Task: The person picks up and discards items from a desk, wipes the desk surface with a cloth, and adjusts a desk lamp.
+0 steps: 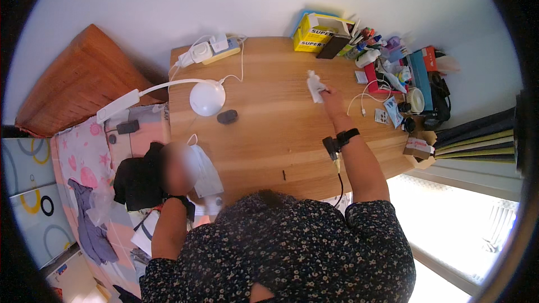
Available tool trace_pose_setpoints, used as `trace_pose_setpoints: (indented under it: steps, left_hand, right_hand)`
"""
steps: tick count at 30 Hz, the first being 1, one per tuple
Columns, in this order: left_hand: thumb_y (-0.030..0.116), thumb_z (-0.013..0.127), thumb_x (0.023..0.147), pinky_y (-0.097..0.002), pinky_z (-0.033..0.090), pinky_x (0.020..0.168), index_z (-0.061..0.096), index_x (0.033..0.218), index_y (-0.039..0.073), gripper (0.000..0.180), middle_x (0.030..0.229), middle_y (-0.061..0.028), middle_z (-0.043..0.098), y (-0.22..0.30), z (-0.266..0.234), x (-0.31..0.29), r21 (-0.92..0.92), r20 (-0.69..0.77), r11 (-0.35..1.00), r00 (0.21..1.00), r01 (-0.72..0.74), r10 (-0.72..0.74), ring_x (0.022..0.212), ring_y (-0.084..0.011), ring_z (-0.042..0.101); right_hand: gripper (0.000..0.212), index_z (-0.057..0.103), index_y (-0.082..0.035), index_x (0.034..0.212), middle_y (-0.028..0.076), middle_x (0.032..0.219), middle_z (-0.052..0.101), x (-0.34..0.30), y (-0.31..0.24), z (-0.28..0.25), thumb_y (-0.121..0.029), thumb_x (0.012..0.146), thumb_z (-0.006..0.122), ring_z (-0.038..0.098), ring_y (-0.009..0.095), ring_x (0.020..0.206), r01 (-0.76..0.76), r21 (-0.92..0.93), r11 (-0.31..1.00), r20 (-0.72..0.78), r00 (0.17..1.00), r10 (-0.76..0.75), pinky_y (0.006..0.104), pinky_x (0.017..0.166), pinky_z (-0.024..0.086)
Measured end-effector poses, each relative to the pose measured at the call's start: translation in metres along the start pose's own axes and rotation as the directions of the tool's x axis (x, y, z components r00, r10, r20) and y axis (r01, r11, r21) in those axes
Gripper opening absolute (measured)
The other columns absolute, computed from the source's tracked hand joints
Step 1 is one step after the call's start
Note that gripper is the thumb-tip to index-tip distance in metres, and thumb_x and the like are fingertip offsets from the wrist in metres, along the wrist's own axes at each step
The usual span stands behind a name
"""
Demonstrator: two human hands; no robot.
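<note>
Over the far right part of the wooden desk (258, 134), my right hand (333, 102) is closed on a crumpled white tissue (315, 86), which lies against the desktop. A black strap with a small camera-like device (332, 147) and a cable sits on my right wrist. At the desk's left edge, my left hand (178, 171) is blurred and its fingers cannot be made out. It is beside a black cloth item (136, 182) and a pale face mask (206, 173); whether it holds either is not visible.
A white desk lamp (207, 98), a small dark grey object (227, 116) and a power strip (222, 52) are on the left. Yellow boxes (314, 36), a white cable (368, 84), a red tray (371, 74) and an open carton (420, 148) line the right. A bed (84, 151) adjoins the desk.
</note>
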State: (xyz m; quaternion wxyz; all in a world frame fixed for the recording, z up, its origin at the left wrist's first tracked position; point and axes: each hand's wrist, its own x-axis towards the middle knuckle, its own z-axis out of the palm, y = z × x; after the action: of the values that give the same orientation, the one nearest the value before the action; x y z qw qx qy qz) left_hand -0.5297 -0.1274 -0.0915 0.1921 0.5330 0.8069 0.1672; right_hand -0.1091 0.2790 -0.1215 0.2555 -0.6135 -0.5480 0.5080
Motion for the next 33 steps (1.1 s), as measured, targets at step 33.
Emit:
trace_pose_setpoints:
  steps: [33]
  left_hand:
    - [0.017,0.048,0.091,-0.0293,0.041,0.093,0.044,0.127,0.004,0.038,0.118,-0.0103,0.054,0.026,-0.016,-0.008,0.009,0.052,0.985,0.983,0.173,-0.173,0.107,-0.0209,0.053]
  right_hand:
    - [0.019,0.058,0.005,0.099,0.022,0.097,0.054,-0.044,-0.093,0.13,-0.006,0.087,0.048,0.053,0.037,0.094,0.203,-0.512,0.835,0.13,0.979,-0.158,0.0405,0.08,0.044]
